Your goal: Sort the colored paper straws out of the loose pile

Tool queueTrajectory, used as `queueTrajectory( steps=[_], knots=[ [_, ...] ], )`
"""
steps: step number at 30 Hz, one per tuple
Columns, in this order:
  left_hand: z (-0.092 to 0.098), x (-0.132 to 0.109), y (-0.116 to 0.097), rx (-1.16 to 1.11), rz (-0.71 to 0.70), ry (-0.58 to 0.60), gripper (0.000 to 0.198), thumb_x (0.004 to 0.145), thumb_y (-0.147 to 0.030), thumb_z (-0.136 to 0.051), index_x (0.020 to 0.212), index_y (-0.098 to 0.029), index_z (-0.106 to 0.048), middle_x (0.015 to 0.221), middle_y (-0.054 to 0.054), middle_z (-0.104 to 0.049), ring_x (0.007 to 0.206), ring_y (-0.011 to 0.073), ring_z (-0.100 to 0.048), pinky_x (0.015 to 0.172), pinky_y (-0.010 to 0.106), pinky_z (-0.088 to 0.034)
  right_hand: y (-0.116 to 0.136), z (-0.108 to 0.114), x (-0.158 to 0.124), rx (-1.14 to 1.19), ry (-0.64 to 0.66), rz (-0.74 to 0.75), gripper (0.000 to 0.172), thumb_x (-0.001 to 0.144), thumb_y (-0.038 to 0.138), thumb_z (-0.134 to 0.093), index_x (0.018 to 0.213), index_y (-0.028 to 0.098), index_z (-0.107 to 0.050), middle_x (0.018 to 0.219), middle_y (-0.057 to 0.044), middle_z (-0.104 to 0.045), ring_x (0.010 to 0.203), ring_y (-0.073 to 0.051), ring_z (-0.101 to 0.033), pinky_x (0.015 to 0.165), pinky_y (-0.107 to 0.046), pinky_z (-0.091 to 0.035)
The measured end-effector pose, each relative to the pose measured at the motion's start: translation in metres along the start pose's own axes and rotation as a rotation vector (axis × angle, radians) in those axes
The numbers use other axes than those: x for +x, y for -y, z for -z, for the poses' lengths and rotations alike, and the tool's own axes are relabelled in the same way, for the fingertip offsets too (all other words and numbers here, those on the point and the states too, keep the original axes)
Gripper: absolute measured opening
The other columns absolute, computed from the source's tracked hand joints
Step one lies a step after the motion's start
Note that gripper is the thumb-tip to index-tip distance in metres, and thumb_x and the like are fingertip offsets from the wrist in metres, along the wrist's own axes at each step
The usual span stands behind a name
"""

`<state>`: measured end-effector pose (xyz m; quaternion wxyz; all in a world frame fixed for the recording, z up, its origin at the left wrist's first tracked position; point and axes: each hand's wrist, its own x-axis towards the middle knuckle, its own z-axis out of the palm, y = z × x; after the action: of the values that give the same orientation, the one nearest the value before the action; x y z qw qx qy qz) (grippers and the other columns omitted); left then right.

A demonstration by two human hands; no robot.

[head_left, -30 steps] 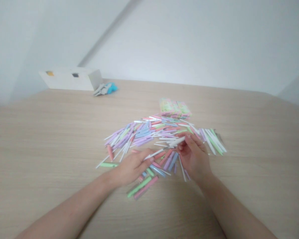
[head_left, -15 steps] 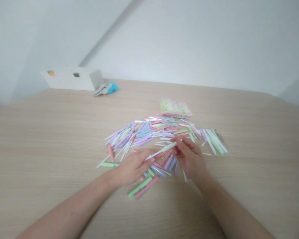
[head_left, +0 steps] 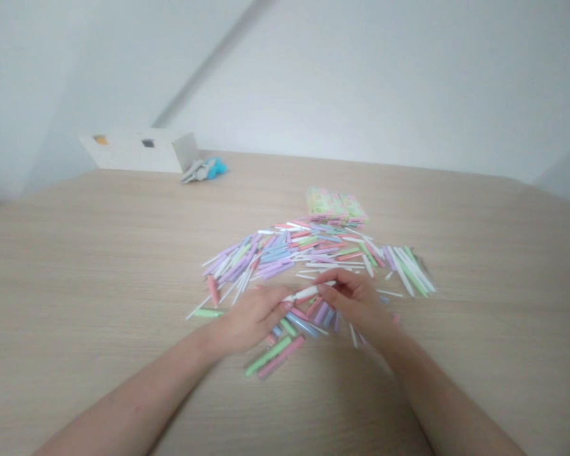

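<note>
Left hand (head_left: 249, 321) at nine o'clock and right hand (head_left: 358, 305) at three both have narrow grips on a white pen (head_left: 306, 293)

Soft, diffuse light lays faint shadows on the table (head_left: 494, 272) beneath my forearms (head_left: 147, 389); the pale wall (head_left: 384, 82) looks milky, and a haze blurs the fine edges of the coloured sticks (head_left: 273, 254)

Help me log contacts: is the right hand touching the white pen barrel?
Touching: the head view shows the right hand pinching the white pen barrel by its right end.
</note>
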<state>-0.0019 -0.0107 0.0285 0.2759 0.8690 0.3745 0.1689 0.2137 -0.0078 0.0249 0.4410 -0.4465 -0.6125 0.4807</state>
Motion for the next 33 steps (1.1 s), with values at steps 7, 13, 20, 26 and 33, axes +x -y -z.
queueTrajectory(
  steps=[7,13,20,26,33],
  knots=[
    [-0.003,0.002,0.004,0.039,-0.029,0.006,0.034,0.097,-0.029,-0.028,0.112,-0.023,-0.059,0.097,0.001,-0.067,0.090,0.0160,-0.060,0.084,0.028,-0.043,0.000,-0.006,-0.002,-0.072,0.092,-0.057,0.019,0.079,0.033,-0.062,0.088,0.018,-0.065,0.065,-0.002,-0.069,0.060,-0.016,-0.065,0.053,-0.025,-0.048],
    [-0.006,0.002,0.006,0.155,-0.017,-0.019,0.032,0.096,-0.028,-0.031,0.115,-0.022,-0.057,0.097,0.002,-0.067,0.092,0.0183,-0.061,0.081,0.029,-0.044,-0.004,-0.006,-0.001,-0.200,0.080,-0.061,0.021,0.080,0.033,-0.059,0.090,0.016,-0.065,0.065,-0.003,-0.069,0.059,-0.015,-0.064,0.052,-0.023,-0.047],
    [-0.016,0.001,0.008,0.260,-0.038,-0.086,0.031,0.096,-0.028,-0.031,0.116,-0.021,-0.054,0.088,0.003,-0.067,0.084,0.0180,-0.062,0.074,0.028,-0.046,-0.003,-0.011,-0.003,-0.230,0.039,-0.114,0.021,0.081,0.034,-0.055,0.083,0.016,-0.064,0.054,-0.001,-0.063,0.044,-0.010,-0.052,0.042,-0.018,-0.038],
    [-0.020,0.001,0.008,0.370,-0.027,-0.090,0.032,0.096,-0.028,-0.030,0.118,-0.020,-0.051,0.086,0.005,-0.067,0.082,0.0197,-0.063,0.071,0.030,-0.047,0.001,-0.014,-0.002,-0.245,0.024,-0.194,0.024,0.081,0.038,-0.053,0.080,0.016,-0.062,0.051,0.001,-0.061,0.039,-0.009,-0.047,0.037,-0.018,-0.034],
    [-0.019,0.000,0.006,0.492,-0.071,-0.094,0.034,0.095,-0.027,-0.032,0.124,-0.018,-0.045,0.083,0.007,-0.066,0.079,0.0216,-0.065,0.064,0.030,-0.047,0.007,-0.014,-0.002,-0.339,0.019,-0.189,0.031,0.082,0.040,-0.051,0.066,0.016,-0.062,0.040,0.005,-0.048,0.036,-0.008,-0.043,0.038,-0.018,-0.031]
  ],
)
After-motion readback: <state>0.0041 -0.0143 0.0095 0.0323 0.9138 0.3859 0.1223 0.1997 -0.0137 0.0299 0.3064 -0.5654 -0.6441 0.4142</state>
